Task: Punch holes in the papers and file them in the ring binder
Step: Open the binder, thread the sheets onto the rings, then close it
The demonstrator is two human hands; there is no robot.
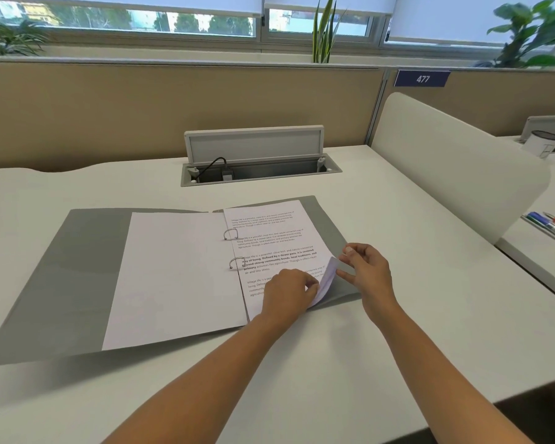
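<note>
A grey ring binder (pixel 61 277) lies open flat on the white desk. Blank white sheets (pixel 177 277) rest on its left side. Printed papers (pixel 276 235) sit on the right side, threaded on two metal rings (pixel 234 251). The near right corner of the printed papers (pixel 329 278) is curled upward. My left hand (pixel 289 291) rests on the printed page with its fingers at the lifted corner. My right hand (pixel 367 270) hovers beside that corner, thumb and fingers close to the paper's edge; whether they pinch it is unclear. No hole punch is in view.
An open cable hatch (pixel 260 173) with a plug sits in the desk behind the binder. A white rounded divider (pixel 455 174) stands to the right. Beyond it lie several pens (pixel 551 227) and a cup (pixel 540 142). A beige partition closes off the back.
</note>
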